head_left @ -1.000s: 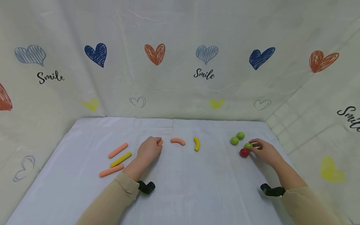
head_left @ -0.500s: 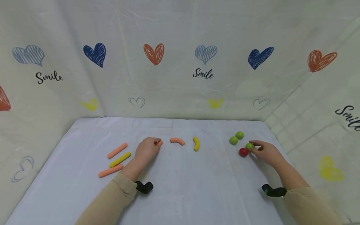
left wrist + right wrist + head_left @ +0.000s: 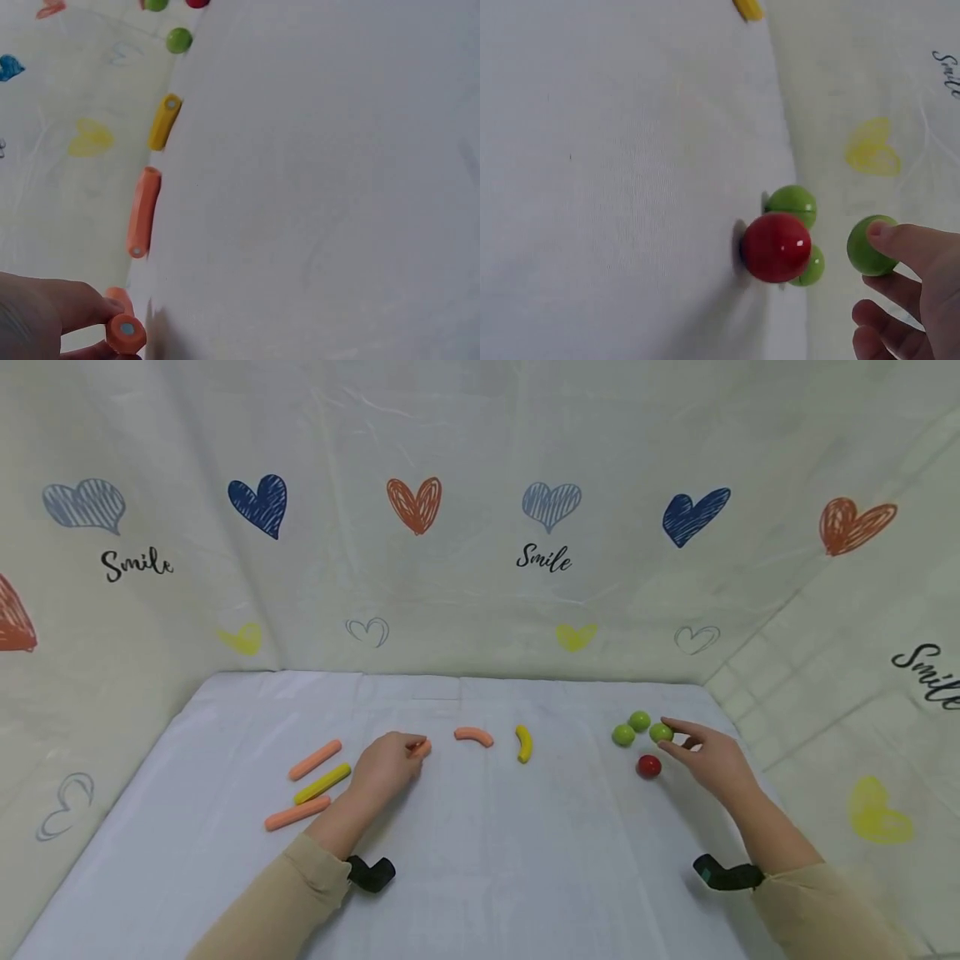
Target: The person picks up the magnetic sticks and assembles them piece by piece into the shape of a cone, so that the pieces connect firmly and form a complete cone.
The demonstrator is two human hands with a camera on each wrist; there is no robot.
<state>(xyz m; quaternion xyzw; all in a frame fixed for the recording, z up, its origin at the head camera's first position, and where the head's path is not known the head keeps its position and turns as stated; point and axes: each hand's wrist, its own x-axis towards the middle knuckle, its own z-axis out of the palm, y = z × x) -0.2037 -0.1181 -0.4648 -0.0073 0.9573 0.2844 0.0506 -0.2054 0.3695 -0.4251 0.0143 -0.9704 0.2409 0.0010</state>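
My left hand point(image 3: 386, 767) pinches a short orange stick point(image 3: 126, 334) between thumb and fingers; a round grey dot marks its near end. Beside it lies a curved orange stick point(image 3: 474, 737), then a curved yellow stick point(image 3: 523, 744). On the right, my right hand point(image 3: 712, 766) pinches a green ball point(image 3: 869, 247) between thumb and index finger, its other fingers loosely curled. The right wrist view shows this ball apart from the others. A shiny red ball point(image 3: 648, 767) rests on the table near two green balls point(image 3: 623, 735), which it partly covers in that view.
Left of my left forearm lie two straight orange sticks point(image 3: 315, 760) with a straight yellow stick point(image 3: 322, 783) between them. A white cloth covers the table point(image 3: 517, 860). Behind it hangs a pale curtain point(image 3: 480, 602) printed with hearts and "Smile". Each wrist carries a black camera mount point(image 3: 372, 874).
My right hand has raised the green ball away from beside the red one, toward the back. My left hand has shifted slightly left and nearer with the orange stick.
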